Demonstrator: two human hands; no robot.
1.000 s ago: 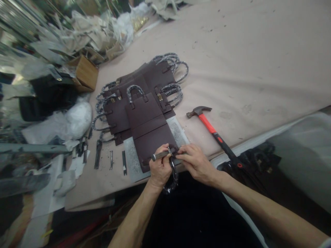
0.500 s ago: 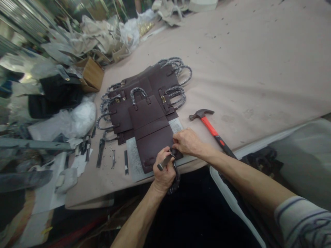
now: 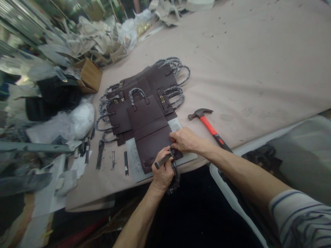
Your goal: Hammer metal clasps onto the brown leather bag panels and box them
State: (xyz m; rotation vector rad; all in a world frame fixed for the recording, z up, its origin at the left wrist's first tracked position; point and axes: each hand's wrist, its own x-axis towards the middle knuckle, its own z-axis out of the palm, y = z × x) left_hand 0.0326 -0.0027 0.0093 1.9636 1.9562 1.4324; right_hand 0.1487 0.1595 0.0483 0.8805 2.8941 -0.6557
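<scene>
A dark brown leather bag panel (image 3: 152, 142) lies at the table's front edge, one wrapped handle (image 3: 137, 91) at its far end. Another wrapped handle (image 3: 177, 177) hangs off the near end. My left hand (image 3: 162, 172) is closed around a metal punch (image 3: 163, 161), tilted over the panel's near corner. Beside it, my right hand (image 3: 184, 139) pinches at the panel's edge close to the handle's base; its fingertips hide whatever is between them. To the right rests a claw hammer (image 3: 210, 125) with a red and black grip.
Under the panel is a grey slab (image 3: 133, 162). More brown bag pieces (image 3: 144, 81) with wrapped handles are stacked behind. Several slim tools, including a black strip (image 3: 126, 163) and a metal rod (image 3: 113, 160), lie left. A cardboard box (image 3: 90, 75) and plastic bags (image 3: 82, 119) stand farther left.
Both hands keep nearly the same hold at the panel's near corner. The view has shifted slightly, moving the scene a little to the left.
</scene>
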